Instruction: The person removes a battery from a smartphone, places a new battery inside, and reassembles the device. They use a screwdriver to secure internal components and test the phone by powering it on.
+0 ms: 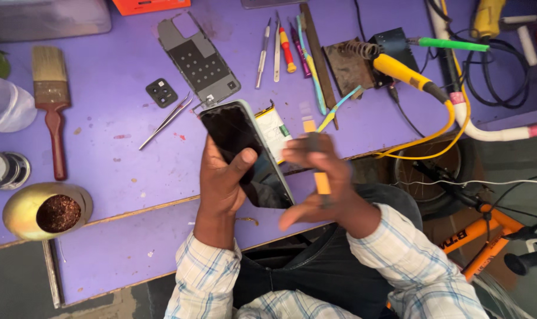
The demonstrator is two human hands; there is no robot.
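Note:
My left hand (222,180) grips a black smartphone (245,147), screen up, its thumb resting on the glass. Beside it my right hand (319,183) is blurred and holds a thin orange tool (320,180) by its handle, close to the phone's right edge. Behind the phone on the purple table (115,159) lies a white phone battery (275,131), partly hidden. Farther back sit a grey phone back cover (200,59) and a small black camera module (161,93).
Metal tweezers (165,121), several small screwdrivers and picks (286,50), a yellow soldering iron on its stand (401,68), a paintbrush (51,106) and a golden cup of brass wool (47,211) lie on the table. An orange bicycle (481,236) stands at the right.

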